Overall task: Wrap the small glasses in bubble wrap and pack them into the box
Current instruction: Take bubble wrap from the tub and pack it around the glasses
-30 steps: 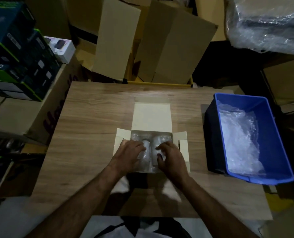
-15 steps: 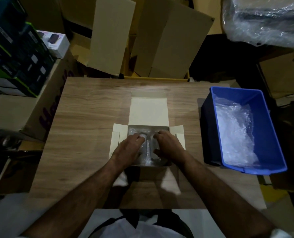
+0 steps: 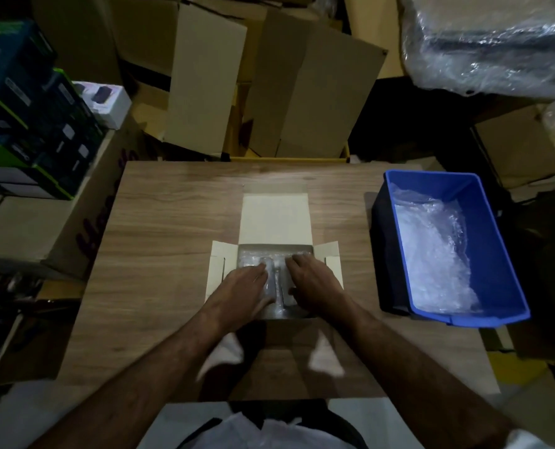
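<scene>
We note blue plastic bin (image 3: 496, 254) of loose bubble wrap (image 3: 438, 254) right on wooden tabletop (image 3: 166, 238). Left hand (image 3: 245, 291) and right hand (image 3: 313, 281), fingers flat, still press bubble-wrapped glasses (image 3: 276, 280) in open cream cardboard box (image 3: 274, 222); unchanged.

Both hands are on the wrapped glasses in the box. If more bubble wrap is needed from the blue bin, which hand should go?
Right. The right hand is nearer the blue bin at the table's right, while the left hand can steady the wrapped glasses in the box.

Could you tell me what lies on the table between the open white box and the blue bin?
In the head view, nothing: only bare wooden table separates the white box from the blue bin. The box's right side flap reaches toward the bin without touching it.
</scene>
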Motion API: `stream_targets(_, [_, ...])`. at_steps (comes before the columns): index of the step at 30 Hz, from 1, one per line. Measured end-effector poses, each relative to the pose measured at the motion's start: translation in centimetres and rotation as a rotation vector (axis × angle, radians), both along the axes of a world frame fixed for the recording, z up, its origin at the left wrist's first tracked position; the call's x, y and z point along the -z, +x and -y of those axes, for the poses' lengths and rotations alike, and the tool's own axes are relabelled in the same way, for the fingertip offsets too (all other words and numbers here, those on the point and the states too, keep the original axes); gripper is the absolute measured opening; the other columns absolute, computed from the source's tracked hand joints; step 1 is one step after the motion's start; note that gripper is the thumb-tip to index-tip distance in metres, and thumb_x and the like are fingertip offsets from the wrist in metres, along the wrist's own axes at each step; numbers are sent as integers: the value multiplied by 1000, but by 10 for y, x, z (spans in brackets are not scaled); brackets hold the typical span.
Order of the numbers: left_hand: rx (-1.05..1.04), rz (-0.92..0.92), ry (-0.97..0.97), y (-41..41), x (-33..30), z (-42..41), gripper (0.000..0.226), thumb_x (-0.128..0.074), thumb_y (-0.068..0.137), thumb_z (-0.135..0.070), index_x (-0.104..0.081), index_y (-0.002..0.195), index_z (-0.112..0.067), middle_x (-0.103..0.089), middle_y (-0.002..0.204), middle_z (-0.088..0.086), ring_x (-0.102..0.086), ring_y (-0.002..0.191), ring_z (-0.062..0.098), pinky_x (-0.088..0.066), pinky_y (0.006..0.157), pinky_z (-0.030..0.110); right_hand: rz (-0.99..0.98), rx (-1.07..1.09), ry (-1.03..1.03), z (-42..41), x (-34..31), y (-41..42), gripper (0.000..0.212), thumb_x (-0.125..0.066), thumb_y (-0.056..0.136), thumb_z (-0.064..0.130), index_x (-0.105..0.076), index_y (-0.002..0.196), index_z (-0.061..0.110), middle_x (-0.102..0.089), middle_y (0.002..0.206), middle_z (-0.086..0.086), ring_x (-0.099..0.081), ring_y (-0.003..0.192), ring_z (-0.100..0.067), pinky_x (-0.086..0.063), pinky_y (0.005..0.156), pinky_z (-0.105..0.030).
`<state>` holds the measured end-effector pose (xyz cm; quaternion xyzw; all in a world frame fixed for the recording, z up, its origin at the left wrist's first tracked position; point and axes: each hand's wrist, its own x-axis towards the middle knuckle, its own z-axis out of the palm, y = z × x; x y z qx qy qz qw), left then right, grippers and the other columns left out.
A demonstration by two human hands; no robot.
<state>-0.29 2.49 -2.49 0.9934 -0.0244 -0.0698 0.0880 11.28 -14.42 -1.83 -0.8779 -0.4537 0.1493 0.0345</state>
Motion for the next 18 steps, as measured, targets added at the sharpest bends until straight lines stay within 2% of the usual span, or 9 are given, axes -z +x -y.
stream_targets(3, [-47, -34, -58, 2, -4, 1, 67, -53, 97, -51, -40, 152, -14, -48, 152, 9, -49, 135, 24, -41, 112, 38, 36, 23, 84, 8, -10, -3, 65, -72, 88, 30, -47, 141, 2, -54, 140, -17, -53, 124, -33, -45, 106, -41])
stream_targets(7, [-68, 45, -93, 9, -18, 9, 60, -63, 94, -44, -52, 144, -13, -54, 147, 10, -53, 133, 26, -41, 110, 38, 90, 62, 218, 30, -24, 3, 57, -74, 82, 22, -57, 133, 3, -60, 134, -17, -59, 120, -34, -46, 107, -42])
stream_targets(9, [-75, 116, -122, 22, -32, 22, 58, -58, 95, -43, -52, 144, -12, -51, 150, 11, -50, 136, 27, -38, 113, 39, 130, 118, 284, 47, -32, 10, 60, -74, 78, 19, -58, 134, 2, -60, 135, -21, -59, 122, -38, -46, 107, -44])
stream_targets(12, [-37, 237, -115, 49, -47, 51, 63, -44, 99, -50, -49, 147, -9, -46, 153, 13, -47, 139, 27, -34, 115, 38, 219, 238, 341, 79, -47, 23, 59, -64, 86, 24, -55, 140, 4, -55, 144, -22, -53, 130, -38, -39, 113, -47])
stream_targets(15, [10, 300, -190, 77, -55, 88, 62, -43, 102, -48, -49, 146, -5, -44, 155, 17, -44, 141, 30, -35, 118, 42, 256, 359, 408, 121, -58, 37, 54, -52, 97, 28, -50, 145, 5, -48, 150, -19, -44, 138, -34, -33, 118, -46])
stream_targets(18, [62, 331, -230, 105, -53, 124, 61, -47, 102, -45, -50, 145, -2, -41, 156, 19, -45, 140, 31, -35, 117, 42, 237, 425, 377, 166, -55, 53, 56, -43, 101, 37, -44, 150, 9, -41, 156, -19, -37, 145, -33, -32, 119, -48])
